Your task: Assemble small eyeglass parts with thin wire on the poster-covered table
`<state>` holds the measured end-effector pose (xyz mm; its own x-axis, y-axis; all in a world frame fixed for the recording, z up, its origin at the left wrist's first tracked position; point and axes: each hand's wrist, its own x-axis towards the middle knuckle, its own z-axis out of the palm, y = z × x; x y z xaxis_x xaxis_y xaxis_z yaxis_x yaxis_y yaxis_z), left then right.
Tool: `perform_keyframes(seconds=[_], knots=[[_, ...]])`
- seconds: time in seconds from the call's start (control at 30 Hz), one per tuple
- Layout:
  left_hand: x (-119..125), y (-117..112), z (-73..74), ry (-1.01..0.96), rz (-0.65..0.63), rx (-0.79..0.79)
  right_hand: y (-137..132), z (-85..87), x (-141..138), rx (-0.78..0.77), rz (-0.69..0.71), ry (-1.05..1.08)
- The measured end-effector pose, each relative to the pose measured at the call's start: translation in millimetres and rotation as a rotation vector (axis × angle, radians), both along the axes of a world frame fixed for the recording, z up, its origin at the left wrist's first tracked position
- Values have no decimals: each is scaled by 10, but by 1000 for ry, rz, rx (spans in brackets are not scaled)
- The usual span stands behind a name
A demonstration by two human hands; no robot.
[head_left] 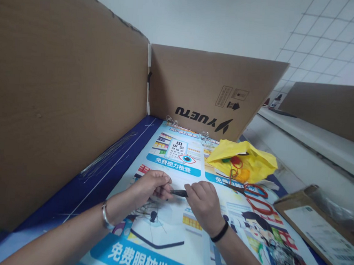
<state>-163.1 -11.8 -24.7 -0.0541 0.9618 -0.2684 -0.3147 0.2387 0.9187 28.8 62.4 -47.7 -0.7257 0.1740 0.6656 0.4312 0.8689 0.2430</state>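
Both my hands meet over a printed poster (168, 246) spread on the table. My left hand (152, 187), with a silver bracelet on its wrist, is curled shut and pinches one end of a small dark object (178, 192). My right hand (202, 204), wearing a black wristband, is closed on the other end of it. What the dark object is I cannot make out. Thin wires (146, 209) lie on the poster just below my left hand.
Cardboard walls (60, 99) enclose the table at the left and back. A yellow plastic bag (248, 158) with coloured bits sits at the back right, red-handled scissors (257, 198) in front of it. A flat cardboard parcel (322, 236) lies at the right edge. Several thin wires (107, 157) lie by the left wall.
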Motion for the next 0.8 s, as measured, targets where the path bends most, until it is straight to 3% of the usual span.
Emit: perform_keyframes(seconds=[0.4, 0.8], knots=[[-33, -11, -30, -49, -85, -28, 12, 8, 34, 64, 35, -32], [-10, -24, 142, 297, -114, 142, -39, 29, -3, -68, 35, -145]])
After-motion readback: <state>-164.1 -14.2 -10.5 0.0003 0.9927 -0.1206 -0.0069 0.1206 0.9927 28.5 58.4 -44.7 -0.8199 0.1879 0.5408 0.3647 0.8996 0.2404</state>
